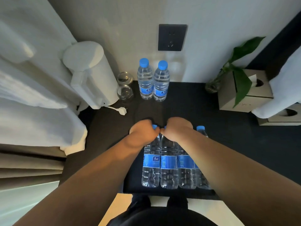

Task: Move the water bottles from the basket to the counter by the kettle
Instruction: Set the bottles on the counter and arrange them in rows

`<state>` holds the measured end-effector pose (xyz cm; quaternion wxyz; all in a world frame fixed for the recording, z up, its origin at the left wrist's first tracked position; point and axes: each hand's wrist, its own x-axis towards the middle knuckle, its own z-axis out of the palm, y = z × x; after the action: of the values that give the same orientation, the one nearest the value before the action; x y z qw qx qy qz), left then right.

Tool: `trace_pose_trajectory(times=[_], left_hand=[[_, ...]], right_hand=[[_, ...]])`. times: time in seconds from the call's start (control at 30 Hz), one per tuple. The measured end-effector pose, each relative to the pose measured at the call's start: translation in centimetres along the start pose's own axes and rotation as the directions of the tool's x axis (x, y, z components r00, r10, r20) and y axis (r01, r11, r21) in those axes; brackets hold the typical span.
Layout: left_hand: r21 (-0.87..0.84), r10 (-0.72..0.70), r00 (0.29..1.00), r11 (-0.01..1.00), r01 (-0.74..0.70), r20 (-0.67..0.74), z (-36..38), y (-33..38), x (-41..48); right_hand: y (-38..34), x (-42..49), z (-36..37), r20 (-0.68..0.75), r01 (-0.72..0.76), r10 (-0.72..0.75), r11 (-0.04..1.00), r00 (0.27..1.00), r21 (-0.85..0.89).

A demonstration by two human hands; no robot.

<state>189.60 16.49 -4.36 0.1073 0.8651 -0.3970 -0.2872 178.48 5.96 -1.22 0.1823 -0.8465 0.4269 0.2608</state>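
Several clear water bottles with blue caps and blue labels stand in a row in a black basket [128, 185] at the counter's front edge. My left hand [143, 132] is closed over the top of the leftmost bottle [151, 163]. My right hand [177, 128] is closed over the top of the bottle beside it [168, 165]. Another bottle [201, 130] stands to the right, partly hidden by my right forearm. Two bottles [145, 79] [161, 81] stand upright side by side at the back of the counter, right of the white kettle [91, 74].
Two upturned glasses [125, 92] sit between the kettle and the two back bottles. The kettle's plug [122, 110] lies on the dark counter [187, 108]. A plant in a glass vase [213, 86] and tissue boxes [244, 93] stand at the right. A wall socket [171, 37] is above.
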Motion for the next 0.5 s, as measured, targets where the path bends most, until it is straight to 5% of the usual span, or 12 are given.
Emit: trace_pose_trajectory(times=[0.2,0.5], left_hand=[[-0.017,-0.016,0.994,1.000,0.017,0.105,-2.9,0.3,-0.7],[0.065,0.182,0.979,0.980,-0.189,0.096,-9.6,2.8,-1.9]], right_hand=[[0.8,-1.4,-1.6,0.019,0.025,-0.030,0.968,0.999,0.248],[1.6,-4.0,-7.7,-0.186,0.215,-0.181,0.960,0.966,0.182]])
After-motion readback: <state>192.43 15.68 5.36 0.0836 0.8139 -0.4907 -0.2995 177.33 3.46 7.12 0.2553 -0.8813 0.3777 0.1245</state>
